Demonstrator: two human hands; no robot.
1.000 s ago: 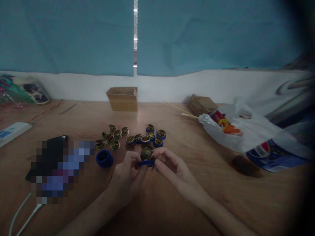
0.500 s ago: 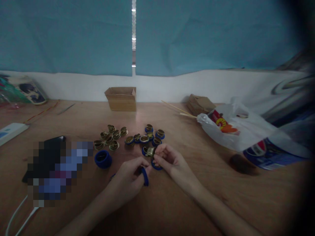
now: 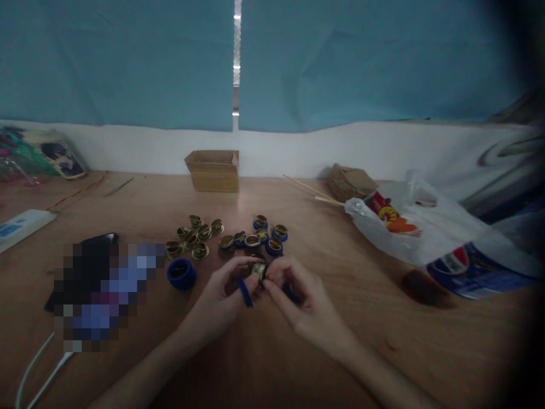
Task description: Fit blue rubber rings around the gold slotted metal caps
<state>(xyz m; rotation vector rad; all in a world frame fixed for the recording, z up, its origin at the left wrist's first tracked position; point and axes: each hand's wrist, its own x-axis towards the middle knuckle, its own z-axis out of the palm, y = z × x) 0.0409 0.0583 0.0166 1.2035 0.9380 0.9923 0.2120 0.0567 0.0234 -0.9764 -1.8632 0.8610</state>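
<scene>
Both hands meet at the middle of the table. My left hand is closed on a small round gold metal fitting, with a thin blue ring standing edge-on at its thumb. My right hand pinches the same fitting from the other side; its fingertips partly hide the piece. Under the right palm shows a dark blue ring-shaped part, whose contact with the hand I cannot make out. Beyond the hands lie several blue-rimmed gold fittings and, to their left, several plain gold fittings.
A stack of blue rings stands left of my hands, beside a partly blurred phone with white cables. A small cardboard box is at the back. To the right lie a plastic bag, wooden sticks and a Pepsi package.
My left hand has moved up and right to meet the right hand. The gold fitting, formerly at the right fingertips, is now between both hands. The view has shifted slightly.
</scene>
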